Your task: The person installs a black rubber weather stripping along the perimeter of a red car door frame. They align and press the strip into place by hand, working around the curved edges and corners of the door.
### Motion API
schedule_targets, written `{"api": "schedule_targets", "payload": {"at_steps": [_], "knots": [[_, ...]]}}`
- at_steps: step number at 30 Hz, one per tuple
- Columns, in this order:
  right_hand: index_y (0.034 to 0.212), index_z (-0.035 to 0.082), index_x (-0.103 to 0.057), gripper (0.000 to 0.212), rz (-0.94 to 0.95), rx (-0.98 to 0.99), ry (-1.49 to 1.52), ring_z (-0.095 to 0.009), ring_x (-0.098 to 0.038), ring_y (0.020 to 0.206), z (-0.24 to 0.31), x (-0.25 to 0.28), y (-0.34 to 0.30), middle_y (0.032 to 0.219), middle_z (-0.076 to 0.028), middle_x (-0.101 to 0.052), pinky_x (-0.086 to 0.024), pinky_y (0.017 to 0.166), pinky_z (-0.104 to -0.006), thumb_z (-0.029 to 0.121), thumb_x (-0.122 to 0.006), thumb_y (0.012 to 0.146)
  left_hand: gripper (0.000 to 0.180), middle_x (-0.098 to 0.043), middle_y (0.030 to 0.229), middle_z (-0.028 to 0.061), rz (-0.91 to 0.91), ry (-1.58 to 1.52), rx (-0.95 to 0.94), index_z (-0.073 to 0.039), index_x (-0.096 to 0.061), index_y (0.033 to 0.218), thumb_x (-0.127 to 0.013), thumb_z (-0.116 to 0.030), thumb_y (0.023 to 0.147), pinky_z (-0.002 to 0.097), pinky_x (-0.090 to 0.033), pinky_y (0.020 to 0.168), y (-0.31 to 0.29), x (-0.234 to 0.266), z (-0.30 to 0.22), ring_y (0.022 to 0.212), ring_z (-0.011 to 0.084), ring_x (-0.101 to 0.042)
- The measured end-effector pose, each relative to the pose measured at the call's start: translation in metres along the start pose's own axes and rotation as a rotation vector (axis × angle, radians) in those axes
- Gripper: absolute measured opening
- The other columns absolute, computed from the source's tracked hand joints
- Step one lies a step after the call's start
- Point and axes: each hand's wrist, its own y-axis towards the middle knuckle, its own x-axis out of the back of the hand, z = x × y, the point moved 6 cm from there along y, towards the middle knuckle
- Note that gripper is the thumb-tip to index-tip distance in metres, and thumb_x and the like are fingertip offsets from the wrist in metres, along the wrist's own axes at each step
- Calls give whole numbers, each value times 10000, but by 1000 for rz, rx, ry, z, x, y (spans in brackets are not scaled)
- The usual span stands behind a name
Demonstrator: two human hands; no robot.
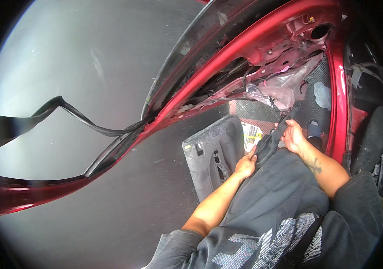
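Note:
A long dark strip (270,144), possibly a car trim piece, slants across the front of my body. My left hand (246,166) closes round its lower end, with the index finger stretched along it. My right hand (292,136) grips the strip nearer its upper end, fingers curled and palm partly turned up. Ahead of both hands stands a red car door (240,42) with its inner metal bared. Crumpled clear plastic sheeting (281,92) hangs from its lower part. Just left of my left hand, a grey door panel (196,154) stands tilted on the floor.
A black rubber seal (81,117) dangles loose from the door's window frame at the left. The red door sill (337,98) and a dark car seat (373,139) lie to the right. Printed paper (250,134) is beside the panel, and a pale cloth (322,95) is near the sill.

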Motion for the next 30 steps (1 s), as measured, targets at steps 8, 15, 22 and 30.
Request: {"api": "schedule_targets", "payload": {"at_steps": [8, 15, 22, 30], "knots": [[1323, 80, -569, 418, 7, -35, 26, -285, -631, 1182, 0, 0, -3, 1285, -133, -710, -469, 1087, -491, 394, -481, 1061, 600, -507, 1667, 204, -13, 12, -4, -410, -334, 1721, -487, -409, 1141, 448, -383, 1279, -6, -2, -6, 1542, 395, -486], [1332, 87, -566, 430, 4, -36, -7, -276, -624, 1169, 1, -2, -7, 1299, -127, -700, -473, 1043, -461, 403, -467, 1059, 599, -511, 1661, 215, -9, 10, 5, -376, -349, 1723, -487, -405, 1141, 439, -381, 1280, -9, -2, -7, 1547, 390, -481], [1312, 107, -592, 427, -2, 0, -4, -247, -641, 1070, 5, -6, -11, 1246, -109, -715, -487, 936, -406, 422, -466, 1054, 595, -499, 1672, 214, -14, 1, 5, -359, -358, 1723, -487, -405, 1144, 428, -370, 1287, -12, 1, -12, 1561, 382, -464], [1470, 103, -501, 555, -83, 53, -5, -235, -645, 1075, 14, -13, -26, 1224, -129, -708, -487, 913, -406, 477, -452, 1063, 599, -461, 1675, 279, -64, 17, -79, -362, -343, 1727, -477, -401, 1144, 447, -369, 1288, 0, -11, -9, 1555, 421, -455]]}}
